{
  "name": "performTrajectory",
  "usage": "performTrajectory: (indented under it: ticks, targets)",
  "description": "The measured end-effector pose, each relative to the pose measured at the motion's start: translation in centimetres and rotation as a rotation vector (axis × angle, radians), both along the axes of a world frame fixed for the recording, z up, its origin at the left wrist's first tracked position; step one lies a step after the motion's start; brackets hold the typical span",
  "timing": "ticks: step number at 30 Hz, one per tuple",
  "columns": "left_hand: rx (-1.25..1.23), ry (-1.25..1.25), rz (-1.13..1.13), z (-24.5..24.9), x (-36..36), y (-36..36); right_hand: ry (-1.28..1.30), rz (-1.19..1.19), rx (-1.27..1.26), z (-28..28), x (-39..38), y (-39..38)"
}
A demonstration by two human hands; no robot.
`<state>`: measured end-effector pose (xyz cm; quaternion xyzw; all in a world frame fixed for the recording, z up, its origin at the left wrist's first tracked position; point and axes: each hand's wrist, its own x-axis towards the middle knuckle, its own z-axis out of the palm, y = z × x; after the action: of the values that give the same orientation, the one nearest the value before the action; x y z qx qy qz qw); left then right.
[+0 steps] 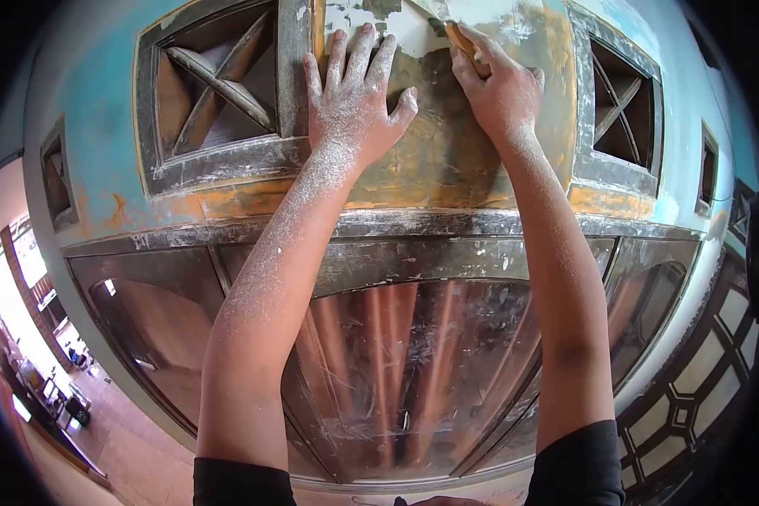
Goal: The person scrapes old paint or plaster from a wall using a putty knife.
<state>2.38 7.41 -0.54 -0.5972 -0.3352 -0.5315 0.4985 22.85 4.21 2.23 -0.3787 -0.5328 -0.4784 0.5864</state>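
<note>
Both arms reach up to a wall panel [434, 160] with patchy brown, yellow and white paint. My left hand [354, 101], dusted with white powder, lies flat on the panel with its fingers spread. To its right, my right hand [506, 88] is wrapped round a scraper [466, 49] with a wooden-looking handle. The scraper's dark tip touches the edge of a white patch [409, 34] at the top of the panel. White dust also covers much of my left forearm.
Square vents with crossed bars flank the panel, one at left [215, 84] and one at right [622, 105]. Below runs a worn ledge [413, 223] above glass panes [413, 363]. A tiled floor [131, 430] shows at lower left, a patterned grille [683, 405] at lower right.
</note>
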Motion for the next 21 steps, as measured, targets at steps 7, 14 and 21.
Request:
performTrajectory:
  ticks: [7,14,21]
  targets:
    - [-0.005,0.024,-0.028,0.0,0.0,0.1,-0.004,-0.053,0.033,0.8,-0.5,0.1]
    - [-0.024,0.055,-0.064,-1.7,-0.2,-0.2,0.088,0.026,-0.118,-0.8,-0.2,-0.6]
    - [-0.069,0.090,-0.043,-3.4,-0.6,-0.5,-0.025,0.080,0.031,-1.5,0.5,-0.3]
